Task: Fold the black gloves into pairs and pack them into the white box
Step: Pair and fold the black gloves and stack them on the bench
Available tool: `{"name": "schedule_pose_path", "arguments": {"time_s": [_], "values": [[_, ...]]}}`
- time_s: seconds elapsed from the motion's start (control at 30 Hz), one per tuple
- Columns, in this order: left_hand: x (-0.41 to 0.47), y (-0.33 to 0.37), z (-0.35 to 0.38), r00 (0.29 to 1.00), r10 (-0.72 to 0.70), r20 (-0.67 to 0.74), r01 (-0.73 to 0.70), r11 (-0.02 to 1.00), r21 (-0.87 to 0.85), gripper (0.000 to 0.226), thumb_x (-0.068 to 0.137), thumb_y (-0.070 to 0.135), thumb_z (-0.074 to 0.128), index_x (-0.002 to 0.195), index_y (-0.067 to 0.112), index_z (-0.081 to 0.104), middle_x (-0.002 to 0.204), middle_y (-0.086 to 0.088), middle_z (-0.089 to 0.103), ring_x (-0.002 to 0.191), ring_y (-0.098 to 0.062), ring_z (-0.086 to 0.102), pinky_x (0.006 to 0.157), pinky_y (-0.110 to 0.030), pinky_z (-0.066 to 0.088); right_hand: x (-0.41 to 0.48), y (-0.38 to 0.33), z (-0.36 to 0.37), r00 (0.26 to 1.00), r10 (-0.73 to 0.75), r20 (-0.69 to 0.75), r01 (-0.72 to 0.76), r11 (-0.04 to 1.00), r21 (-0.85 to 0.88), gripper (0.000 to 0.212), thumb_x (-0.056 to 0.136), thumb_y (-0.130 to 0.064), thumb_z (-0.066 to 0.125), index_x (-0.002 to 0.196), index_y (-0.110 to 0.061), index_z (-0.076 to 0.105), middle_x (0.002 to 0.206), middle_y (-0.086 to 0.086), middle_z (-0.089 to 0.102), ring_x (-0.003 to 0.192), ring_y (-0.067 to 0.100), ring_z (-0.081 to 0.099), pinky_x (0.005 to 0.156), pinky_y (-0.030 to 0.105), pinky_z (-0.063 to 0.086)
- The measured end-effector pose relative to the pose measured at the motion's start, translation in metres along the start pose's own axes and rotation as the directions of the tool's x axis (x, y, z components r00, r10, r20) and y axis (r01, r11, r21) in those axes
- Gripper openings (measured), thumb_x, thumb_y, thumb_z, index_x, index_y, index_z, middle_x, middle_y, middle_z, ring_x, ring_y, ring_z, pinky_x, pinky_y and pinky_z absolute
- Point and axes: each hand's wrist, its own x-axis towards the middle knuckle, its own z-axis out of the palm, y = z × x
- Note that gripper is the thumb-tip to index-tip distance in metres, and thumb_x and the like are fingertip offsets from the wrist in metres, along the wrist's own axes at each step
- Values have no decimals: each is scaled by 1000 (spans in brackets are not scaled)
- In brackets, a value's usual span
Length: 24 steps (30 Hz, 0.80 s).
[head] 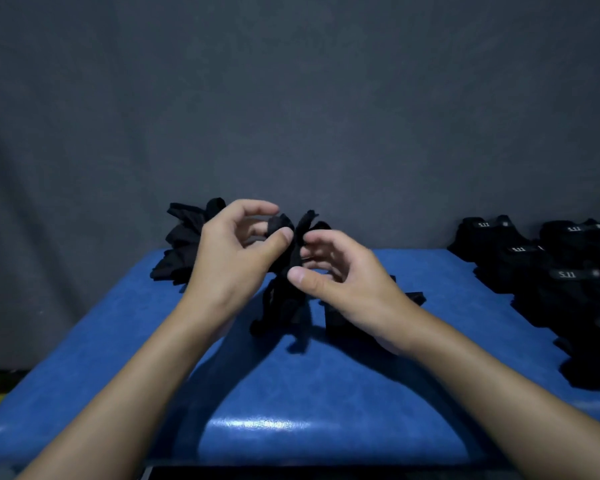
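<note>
Head view: both hands are up over the middle of the table [125, 358], working one glove [293, 252] between them.

- Left hand [238, 258]: thumb and curled fingers pinch the glove's upper part. Looks like the anchor grip, keeping the fabric taut.
- Right hand [347, 285]: thumb and curled fingers pinch the same glove just right of and below the left grip. Probably there to line up or turn the fabric for a fold.
- The glove's top edge fans out above the two thumbs. The rest hangs down, with the lower end [278, 320] at or just above the table; can't tell if it touches. Lifted like that, the limp cloth hangs straight and is easier to sort out.
- One glove or two already held together? Can't tell, it's black on black.
- Flat dark piece [340, 323] on the table under the right wrist, possibly the mate parked close for pairing. Not sure.
- Loose pile [184, 244] at far left, crumpled. I read it as unsorted stock.
- Stack [551, 275] on the right in neat overlapping rows, white labels up. Likely finished pairs staged for packing.
- Box is not in view, so nothing shows as packed.

My read: mid-fold, with a good share of the gloves left to do.
</note>
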Motion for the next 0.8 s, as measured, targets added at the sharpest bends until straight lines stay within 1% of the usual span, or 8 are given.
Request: {"name": "schedule_pose_path", "arguments": {"time_s": [0.13, 0.27, 0.33, 0.4, 0.47, 0.6, 0.67, 0.8], "values": [[-7, 11, 9, 996, -28, 79, 44, 976, -214, 13, 95, 3, 59, 107, 8, 61, 92, -13, 73, 84, -22, 74, 74, -29, 60, -1, -6, -2, 999, -31, -43, 36, 992, 124, 36, 84, -8, 73, 118, -15, 62, 106, 2, 73, 99, 13, 69, 85, 28, 55], [-1, 2, 6, 993, 113, -33, -109, 989, 104, 20, 90, 16, 70, 110, 18, 65, 99, 1, 69, 93, -12, 68, 81, -37, 57, -1, -12, -8, 988, -15, -152, 38, 988, 150, 13, 91, -1, 62, 90, -13, 69, 78, 1, 71, 74, 11, 68, 66, 24, 51], [0, -2, 4, 999, 47, 7, -48, 973, 228, 41, 87, 34, 73, 124, 24, 60, 112, 9, 65, 104, -4, 62, 93, -34, 53, -2, -14, -12, 989, -9, -146, 37, 982, 187, 15, 92, -1, 60, 85, -13, 68, 73, -1, 69, 69, 11, 66, 62, 22, 50], [0, -1, 4, 993, -98, 71, 78, 968, 239, 58, 86, 43, 71, 136, 23, 52, 115, 14, 62, 104, 6, 60, 91, -19, 50, -4, -16, -15, 992, -12, -129, 40, 976, 215, 13, 92, -1, 60, 87, -10, 67, 75, 2, 68, 71, 13, 65, 64, 23, 51], [-1, -1, 6, 969, -193, 154, 170, 974, 147, 51, 89, 35, 69, 134, 16, 54, 100, 11, 72, 91, 8, 67, 74, -7, 50, -4, -19, -19, 994, -22, -110, 48, 970, 239, 13, 92, 0, 60, 85, -10, 66, 76, 5, 66, 73, 16, 64, 66, 26, 52], [-3, 2, 10, 971, -164, 172, 182, 979, -94, 23, 92, 7, 66, 115, 6, 65, 93, -7, 78, 90, -26, 74, 72, -27, 61, -4, -18, -31, 991, 1, -131, 19, 989, 149, 12, 93, -7, 62, 85, -16, 65, 72, -3, 64, 71, 10, 61, 66, 24, 50], [-2, 5, 13, 980, -154, 126, 175, 968, -178, 24, 91, 6, 66, 115, 6, 62, 93, -10, 77, 87, -28, 75, 73, -35, 62, -5, -14, -40, 990, 75, -120, -64, 994, 90, 5, 93, -14, 63, 98, -16, 63, 72, -6, 62, 67, 6, 60, 61, 22, 49], [-2, 4, 22, 986, -138, 90, 156, 958, -242, 36, 92, 7, 66, 119, 17, 44, 92, -14, 76, 75, -29, 73, 70, -42, 60, -11, -12, -56, 978, 163, -128, -151, 984, 95, 24, 92, -13, 65, 111, -12, 52, 78, 11, 66, 56, 11, 60, 44, 18, 44]]}}
